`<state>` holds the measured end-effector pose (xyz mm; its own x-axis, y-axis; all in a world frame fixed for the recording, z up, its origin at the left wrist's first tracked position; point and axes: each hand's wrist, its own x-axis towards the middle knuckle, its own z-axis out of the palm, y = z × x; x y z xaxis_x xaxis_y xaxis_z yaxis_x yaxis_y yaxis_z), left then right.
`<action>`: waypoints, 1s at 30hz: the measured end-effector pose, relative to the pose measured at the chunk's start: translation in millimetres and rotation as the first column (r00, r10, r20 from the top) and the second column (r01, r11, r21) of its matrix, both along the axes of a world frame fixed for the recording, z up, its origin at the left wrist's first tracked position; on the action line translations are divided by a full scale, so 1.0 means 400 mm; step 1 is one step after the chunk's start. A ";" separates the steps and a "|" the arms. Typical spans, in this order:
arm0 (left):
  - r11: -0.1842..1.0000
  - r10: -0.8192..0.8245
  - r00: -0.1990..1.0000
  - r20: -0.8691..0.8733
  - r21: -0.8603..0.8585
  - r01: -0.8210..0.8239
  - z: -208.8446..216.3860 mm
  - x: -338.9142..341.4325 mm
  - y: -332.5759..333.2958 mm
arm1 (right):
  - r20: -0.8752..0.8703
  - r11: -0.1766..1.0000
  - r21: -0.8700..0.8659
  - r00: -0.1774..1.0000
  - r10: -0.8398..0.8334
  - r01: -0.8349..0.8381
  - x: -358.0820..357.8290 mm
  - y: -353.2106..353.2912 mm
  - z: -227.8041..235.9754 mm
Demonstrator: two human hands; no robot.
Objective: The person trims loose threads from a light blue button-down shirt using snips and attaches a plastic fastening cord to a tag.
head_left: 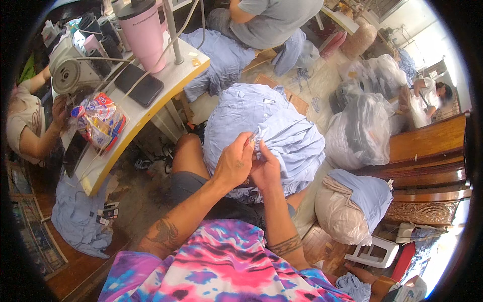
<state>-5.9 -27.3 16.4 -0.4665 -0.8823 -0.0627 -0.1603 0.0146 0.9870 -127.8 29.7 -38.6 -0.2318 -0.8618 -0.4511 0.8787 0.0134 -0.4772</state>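
A large heap of light blue garments (241, 108) rests in front of me, between my bare knees. My left hand (233, 162) is closed in a pinch at a gathered edge of the cloth. Close beside it, my right hand (265, 173) pinches the same light blue garment (297, 143), with its thumb up along the fold. The fingertips of both hands nearly meet there. Whether something small sits between the left fingertips is too fine to make out. A small white label (269, 101) shows on the cloth higher up.
At left, a table (176, 90) carries a pink tumbler (143, 38), a black phone (139, 84) and a colourful plastic packet (100, 121). Ahead sits a person in a grey shirt (274, 22). Stuffed plastic bags (359, 136) and a white stool (372, 251) stand at right.
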 end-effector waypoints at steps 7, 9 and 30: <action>1.000 -0.002 1.000 -0.001 -0.023 0.002 0.005 -0.004 0.002 | 0.035 0.999 -0.009 0.999 -0.032 0.032 -0.012 -0.045 -0.008; 1.000 -0.002 1.000 0.015 -0.025 0.002 0.004 -0.004 0.001 | 0.049 0.999 0.001 0.997 -0.052 0.052 0.002 -0.052 0.003; 1.000 0.004 1.000 0.026 0.005 -0.004 0.001 -0.012 -0.006 | 0.114 0.999 -0.007 0.992 -0.051 0.052 0.006 -0.043 0.005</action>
<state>-10.5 -29.5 16.9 -0.4609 -0.8839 -0.0790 -0.1858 0.0091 0.9826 -125.6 12.3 -36.5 -0.2239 -0.8545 -0.4687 0.9267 -0.0377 -0.3740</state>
